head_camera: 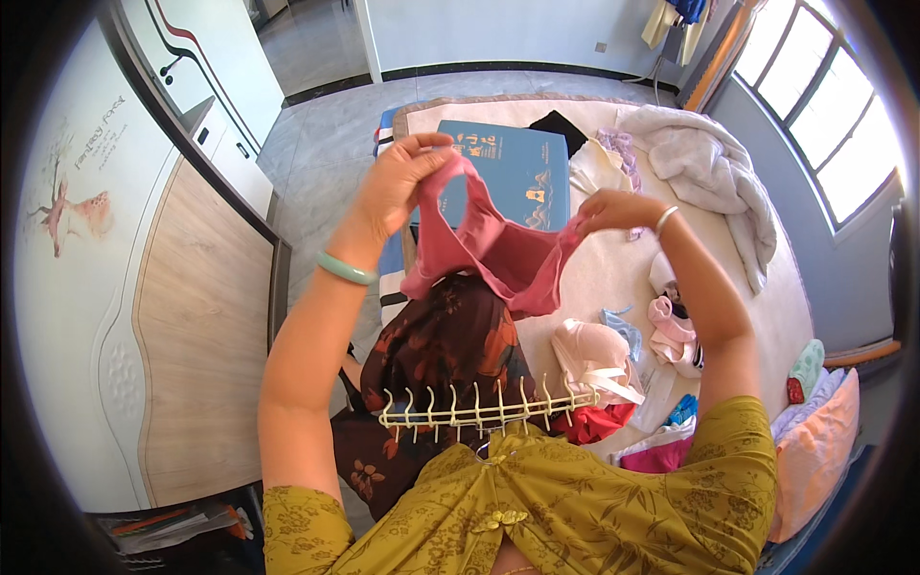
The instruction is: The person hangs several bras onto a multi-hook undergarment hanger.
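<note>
A dusty-pink bra (496, 244) hangs stretched between my two hands, above my lap. My left hand (402, 176) pinches one strap end at the upper left, with a green bangle on that wrist. On the other side my right hand (618, 212) grips the bra's right edge; a pale bracelet circles this wrist. Across my lap, over a dark floral skirt (445, 345), lies a cream hanger rack (489, 415) with a row of several hooks. Beside it on the bed rest a pale pink padded bra (593, 352) and a red garment (593, 424).
A blue box (503, 172) with gold print sits on the bed (762, 330). Small garments (673, 330) and a light grey quilt (704, 158) lie to the right. An orange pillow (816, 460) is at lower right. A wardrobe (208, 345) stands on the left.
</note>
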### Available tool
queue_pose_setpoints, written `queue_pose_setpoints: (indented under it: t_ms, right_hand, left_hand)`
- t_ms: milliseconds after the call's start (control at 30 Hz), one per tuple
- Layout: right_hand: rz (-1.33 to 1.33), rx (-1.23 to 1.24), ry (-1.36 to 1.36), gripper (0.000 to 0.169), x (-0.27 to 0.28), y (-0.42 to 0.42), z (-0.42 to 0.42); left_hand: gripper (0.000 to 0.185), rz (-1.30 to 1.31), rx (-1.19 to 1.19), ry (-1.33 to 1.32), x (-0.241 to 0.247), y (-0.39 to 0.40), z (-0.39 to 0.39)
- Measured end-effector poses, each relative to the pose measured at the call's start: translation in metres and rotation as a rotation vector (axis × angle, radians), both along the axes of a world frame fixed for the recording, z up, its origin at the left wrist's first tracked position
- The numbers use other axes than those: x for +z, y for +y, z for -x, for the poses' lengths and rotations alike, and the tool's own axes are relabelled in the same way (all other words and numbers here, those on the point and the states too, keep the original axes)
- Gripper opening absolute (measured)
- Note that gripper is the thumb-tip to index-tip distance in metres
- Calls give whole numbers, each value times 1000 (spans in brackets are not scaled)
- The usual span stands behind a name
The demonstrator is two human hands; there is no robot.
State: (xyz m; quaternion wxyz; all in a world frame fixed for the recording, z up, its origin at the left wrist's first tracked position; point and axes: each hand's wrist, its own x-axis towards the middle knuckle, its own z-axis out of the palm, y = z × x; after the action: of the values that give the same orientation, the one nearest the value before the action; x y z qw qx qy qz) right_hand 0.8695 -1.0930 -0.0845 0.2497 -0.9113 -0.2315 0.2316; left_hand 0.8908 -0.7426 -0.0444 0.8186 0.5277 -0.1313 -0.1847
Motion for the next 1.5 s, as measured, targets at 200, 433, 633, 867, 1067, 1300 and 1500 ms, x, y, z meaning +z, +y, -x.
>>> queue_pose_setpoints:
  t_ms: [200, 433, 633, 867, 1067, 1300, 1500]
  right_hand:
    - [-428, -244, 32, 27, 101, -8, 14]
    - [-958, -259, 118, 20, 103, -12, 18]
    - [-819, -230, 54, 21, 107, 36, 27]
    - [-689, -91, 25, 25, 105, 103, 16]
    - [-814, 10, 24, 23, 102, 118, 9]
    - [-881, 27, -64, 24, 102, 120, 9]
    - [-635, -8, 70, 26, 131, 108, 26]
  left_hand:
    - [21, 235, 127, -34, 22, 30, -30]
    - [23, 212, 170, -72, 21, 50, -45]
    - [24, 101, 126, -84, 31, 21, -22]
    - [26, -21, 33, -168, 41, -5, -7]
    - [26, -83, -36, -204, 47, -18, 15]
    - [37, -78, -174, -241, 47, -22, 23]
    - [42, -45, -202, -226, 47, -34, 28]
